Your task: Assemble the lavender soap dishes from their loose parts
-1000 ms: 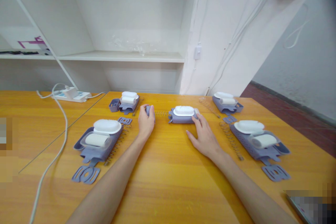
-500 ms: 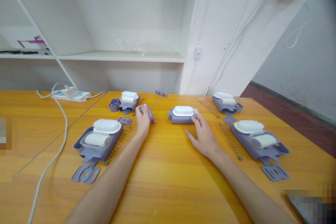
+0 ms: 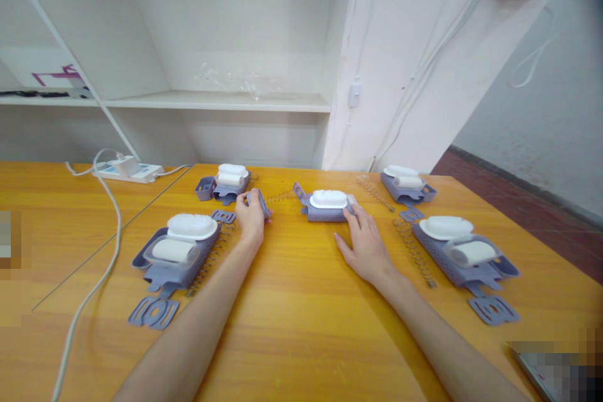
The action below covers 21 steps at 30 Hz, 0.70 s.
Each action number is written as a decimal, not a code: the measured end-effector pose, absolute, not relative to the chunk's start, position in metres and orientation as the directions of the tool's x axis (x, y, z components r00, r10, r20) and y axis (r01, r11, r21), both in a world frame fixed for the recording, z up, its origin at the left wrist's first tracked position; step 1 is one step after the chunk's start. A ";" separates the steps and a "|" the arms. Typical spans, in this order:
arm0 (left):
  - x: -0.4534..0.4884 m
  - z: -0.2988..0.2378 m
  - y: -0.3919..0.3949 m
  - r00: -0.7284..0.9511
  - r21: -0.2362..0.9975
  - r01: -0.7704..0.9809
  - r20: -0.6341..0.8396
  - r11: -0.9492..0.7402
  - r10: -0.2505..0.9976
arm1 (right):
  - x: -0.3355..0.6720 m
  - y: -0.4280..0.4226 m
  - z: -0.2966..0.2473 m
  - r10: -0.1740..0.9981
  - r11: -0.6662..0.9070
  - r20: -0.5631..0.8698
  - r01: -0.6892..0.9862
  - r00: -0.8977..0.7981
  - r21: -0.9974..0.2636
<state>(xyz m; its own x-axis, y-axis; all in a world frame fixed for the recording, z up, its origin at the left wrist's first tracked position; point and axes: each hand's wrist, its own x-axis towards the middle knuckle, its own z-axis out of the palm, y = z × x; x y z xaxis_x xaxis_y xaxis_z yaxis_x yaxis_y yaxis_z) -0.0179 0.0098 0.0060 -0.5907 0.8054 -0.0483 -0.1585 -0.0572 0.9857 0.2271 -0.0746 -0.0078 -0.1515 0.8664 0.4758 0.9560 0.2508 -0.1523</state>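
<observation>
My left hand (image 3: pixel 251 223) is closed around a small grey-purple plastic piece (image 3: pixel 258 203), partly hidden by the fingers. Just beyond it, a coiled wire (image 3: pixel 279 197) stretches across the table towards a slotted grey-purple plate (image 3: pixel 299 191), which stands tilted at the left end of the middle basket. This perforated grey-purple basket (image 3: pixel 325 214) has a white oval-topped part (image 3: pixel 328 198) on it. At its right end my right hand (image 3: pixel 370 245) rests its fingertips, thumb spread apart, beside a clear piece mostly hidden there.
Similar sets lie around: front left (image 3: pixel 186 264), back left (image 3: pixel 230 185), back right (image 3: pixel 407 185) and front right (image 3: pixel 464 251), with coils and slotted plates near them. A power strip (image 3: pixel 132 170) with a white cable sits at left, and a dark flat device (image 3: pixel 551 367) at bottom right.
My left hand has shifted slightly left with its plastic piece. The slotted plate has swung nearer and right, to the basket's left end, and the coil now lies flatter. My right hand stays put.
</observation>
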 end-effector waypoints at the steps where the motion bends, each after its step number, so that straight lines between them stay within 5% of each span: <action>1: -0.018 0.005 0.010 -0.594 0.988 -0.144 -0.041 -0.056 0.803 | 0.227 -0.075 -0.008 0.869 0.244 0.472 0.958 -0.147 -0.150; 9: -0.019 0.005 0.009 -0.494 0.998 -0.061 -0.036 0.007 0.869 | 0.226 -0.075 -0.009 0.868 0.244 0.476 0.956 -0.140 -0.164; 14: -0.017 0.006 0.003 -0.406 0.980 0.198 0.082 0.000 0.910 | 0.228 -0.074 -0.010 0.861 0.272 0.484 0.945 -0.156 -0.179; 17: -0.016 0.008 -0.001 -0.268 0.929 0.359 0.198 -0.093 0.943 | 0.228 -0.073 -0.010 0.857 0.287 0.489 0.940 -0.165 -0.186; 21: -0.017 0.008 -0.003 -0.055 0.922 0.363 0.165 -0.135 0.985 | 0.229 -0.073 -0.011 0.856 0.291 0.490 0.937 -0.164 -0.195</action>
<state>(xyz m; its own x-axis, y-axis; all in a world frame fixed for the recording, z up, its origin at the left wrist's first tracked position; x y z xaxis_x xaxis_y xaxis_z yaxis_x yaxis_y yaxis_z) -0.0166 -0.0028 0.0081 -0.0548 0.9847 0.1655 0.3627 -0.1348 0.9221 0.2290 -0.0731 -0.0110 -0.1638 0.8562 0.4901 0.9368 0.2907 -0.1947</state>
